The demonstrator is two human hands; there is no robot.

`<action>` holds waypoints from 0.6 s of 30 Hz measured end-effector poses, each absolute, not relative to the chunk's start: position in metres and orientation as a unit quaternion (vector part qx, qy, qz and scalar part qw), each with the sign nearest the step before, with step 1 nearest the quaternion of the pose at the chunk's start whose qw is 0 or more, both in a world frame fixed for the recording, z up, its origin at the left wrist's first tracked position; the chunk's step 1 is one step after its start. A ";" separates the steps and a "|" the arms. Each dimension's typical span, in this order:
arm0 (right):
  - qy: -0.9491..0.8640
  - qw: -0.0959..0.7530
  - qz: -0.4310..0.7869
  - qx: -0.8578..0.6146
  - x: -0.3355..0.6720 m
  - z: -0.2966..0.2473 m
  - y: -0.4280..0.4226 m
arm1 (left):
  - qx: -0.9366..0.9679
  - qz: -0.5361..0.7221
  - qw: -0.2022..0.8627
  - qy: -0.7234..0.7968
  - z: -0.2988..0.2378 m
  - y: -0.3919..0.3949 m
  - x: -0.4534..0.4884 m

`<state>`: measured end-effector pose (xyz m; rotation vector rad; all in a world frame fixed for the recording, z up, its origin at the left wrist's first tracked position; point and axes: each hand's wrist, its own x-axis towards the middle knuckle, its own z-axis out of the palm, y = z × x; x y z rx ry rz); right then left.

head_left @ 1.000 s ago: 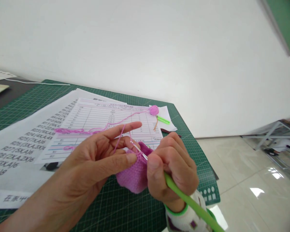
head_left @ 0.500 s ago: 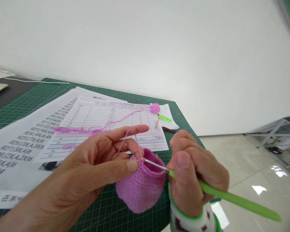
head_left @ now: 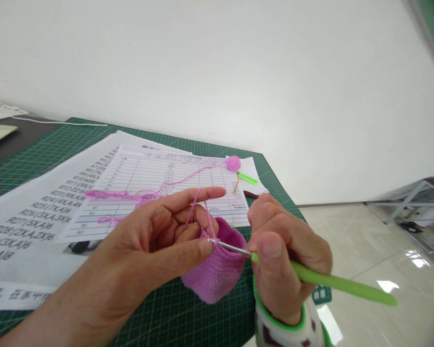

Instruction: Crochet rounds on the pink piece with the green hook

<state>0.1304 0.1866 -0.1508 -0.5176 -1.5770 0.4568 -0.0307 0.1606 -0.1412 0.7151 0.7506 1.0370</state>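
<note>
A pink crocheted pouch (head_left: 217,277) with an open top hangs from my left hand (head_left: 162,231), its rim pinched between thumb and fingers. Over the stretched-out left index finger runs a strand of pink yarn (head_left: 210,219), going down to the rim. My right hand (head_left: 285,255) is closed around the green handle of a crochet hook (head_left: 343,285). The hook's metal shaft reaches to the pouch's rim beside my left thumb, where the yarn meets it. Fingers partly hide the pouch's left side.
Printed sheets (head_left: 144,168) lie on a green cutting mat (head_left: 159,308). On them are a small pink yarn ball (head_left: 233,163), loose pink yarn (head_left: 108,194) and a light-green tool (head_left: 247,178). A white wall (head_left: 217,72) stands behind; a metal rack (head_left: 415,193) is at right.
My right hand and the hook have shifted slightly left, and the handle's end has risen. The pouch has tilted and lifted a little, with the hook's tip now showing at its rim.
</note>
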 end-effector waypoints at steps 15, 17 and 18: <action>-0.751 0.605 0.133 -0.230 0.130 -0.144 0.189 | 0.348 0.509 0.681 0.395 -0.143 0.158 -0.031; -0.753 0.602 0.140 -0.227 0.130 -0.143 0.189 | 0.343 0.516 0.683 0.387 -0.147 0.157 -0.031; -0.754 0.601 0.145 -0.224 0.130 -0.143 0.188 | 0.342 0.517 0.685 0.383 -0.150 0.156 -0.030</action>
